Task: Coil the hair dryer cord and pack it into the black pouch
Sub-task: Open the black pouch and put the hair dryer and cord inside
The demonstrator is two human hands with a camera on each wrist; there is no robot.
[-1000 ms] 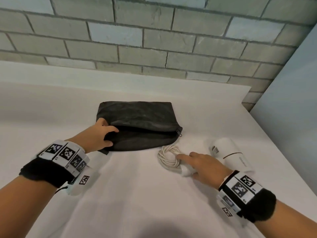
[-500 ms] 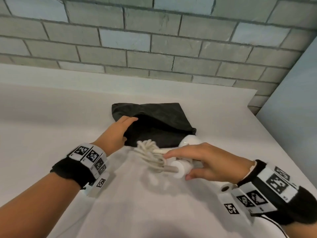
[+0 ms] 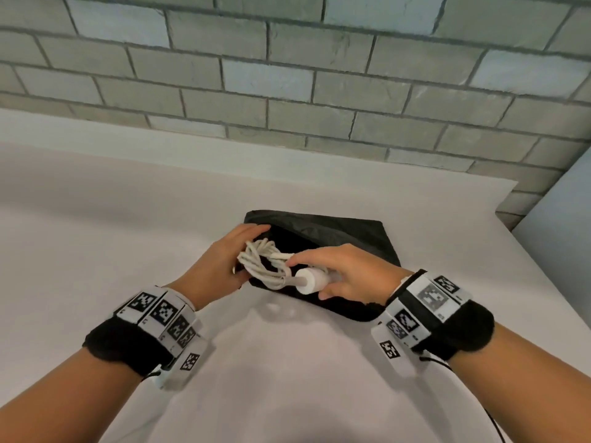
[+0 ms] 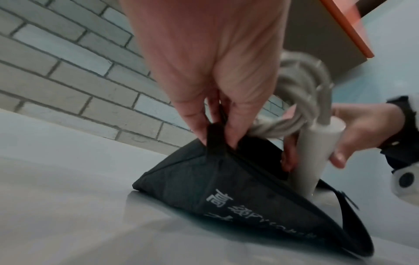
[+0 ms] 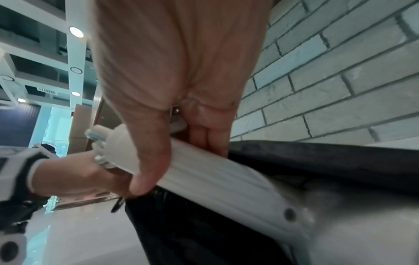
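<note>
Behind everything, a wall (image 3: pixel 287 75) of pale grey-green brick with dark mortar lines, rough and matte. Below it, a smooth white table (image 3: pixel 96 235), with a pale blue panel (image 3: pixel 563 203) closing off the far right. In the left wrist view, an orange-edged board (image 4: pixel 347 30) high at the right. In the right wrist view, ceiling lamps (image 5: pixel 76 32) and white beams off to the left. On both wrists, black bands carrying white blocks with square black-and-white markers (image 3: pixel 160 311).

Mid-table, slightly right: the pouch (image 3: pixel 335 231), black, soft woven fabric, flat and roughly rectangular, lying on the white surface with its mouth gaping toward the near side. White printed characters on its near face, seen from the left wrist. Left hand (image 3: pixel 220 266) pinching the black pull tab at the pouch's left end, fingers curled round the edge and lifting it.

Over the open mouth: the dryer (image 3: pixel 311 281), white, smooth plastic, with a cylindrical handle ending in a flat round cap. Right hand (image 3: pixel 345 273) wrapped around that handle, thumb underneath, fingers on top. Dryer head already down inside the pouch, mostly hidden by black fabric. At the handle's left end, the cord (image 3: pixel 265 263), off-white and ropey, bundled into several loose loops, hanging between the two hands and touching the left palm.
</note>
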